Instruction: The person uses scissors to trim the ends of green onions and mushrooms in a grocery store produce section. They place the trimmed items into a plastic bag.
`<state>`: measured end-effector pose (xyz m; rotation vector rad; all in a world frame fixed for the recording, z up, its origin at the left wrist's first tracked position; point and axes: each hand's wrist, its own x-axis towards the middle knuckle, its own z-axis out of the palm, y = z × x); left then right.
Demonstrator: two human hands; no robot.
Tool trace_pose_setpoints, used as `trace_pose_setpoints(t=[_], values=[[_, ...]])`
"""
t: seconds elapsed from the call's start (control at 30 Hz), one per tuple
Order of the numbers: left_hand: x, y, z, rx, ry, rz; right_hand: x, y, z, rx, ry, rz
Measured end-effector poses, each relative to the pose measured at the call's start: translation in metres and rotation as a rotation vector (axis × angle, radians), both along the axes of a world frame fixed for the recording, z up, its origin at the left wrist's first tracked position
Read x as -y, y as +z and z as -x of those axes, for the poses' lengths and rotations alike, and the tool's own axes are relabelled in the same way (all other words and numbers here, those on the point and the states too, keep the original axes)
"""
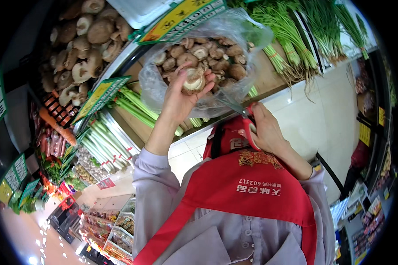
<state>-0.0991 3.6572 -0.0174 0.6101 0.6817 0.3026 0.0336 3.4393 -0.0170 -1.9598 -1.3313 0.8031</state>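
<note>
My left hand (182, 91) holds a shiitake mushroom (194, 81) with its pale underside turned up, above a clear plastic bag (152, 96). Inside the spread bag lies a heap of brown shiitake mushrooms (219, 54). In my right hand (267, 129) is a pair of scissors (250, 127) with red handles. The metal blades point up and left toward the bag, apart from the held mushroom. Whether the blades are parted is hard to see.
Celery stalks (136, 107) lie under and beside the bag on a brown shelf (267, 78). Leafy bundles with roots (287, 53) are at the right. More mushrooms (93, 39) fill a crate at upper left. Price signs (182, 21) stand along the display edges. A red apron (248, 185) covers my front.
</note>
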Motion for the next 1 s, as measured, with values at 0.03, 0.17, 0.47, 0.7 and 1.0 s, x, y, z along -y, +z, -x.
trace_pose_setpoints(t=[0.03,0.17,0.47,0.7,1.0], values=[[0.007,0.003,-0.002,0.063,0.019,0.05,-0.002,0.003,0.0,0.005,0.017,0.007],[0.033,0.003,-0.001,0.154,0.065,-0.042,-0.002,0.003,0.005,0.033,-0.008,0.056],[0.061,-0.016,0.0,0.101,0.235,-0.625,-0.001,-0.003,0.016,-0.184,-0.001,0.11],[0.084,-0.031,0.003,0.002,0.226,-0.835,-0.003,-0.013,0.021,-0.292,-0.004,0.095],[0.085,-0.051,0.002,-0.008,0.271,-0.822,-0.004,-0.024,0.02,-0.222,-0.073,0.097]])
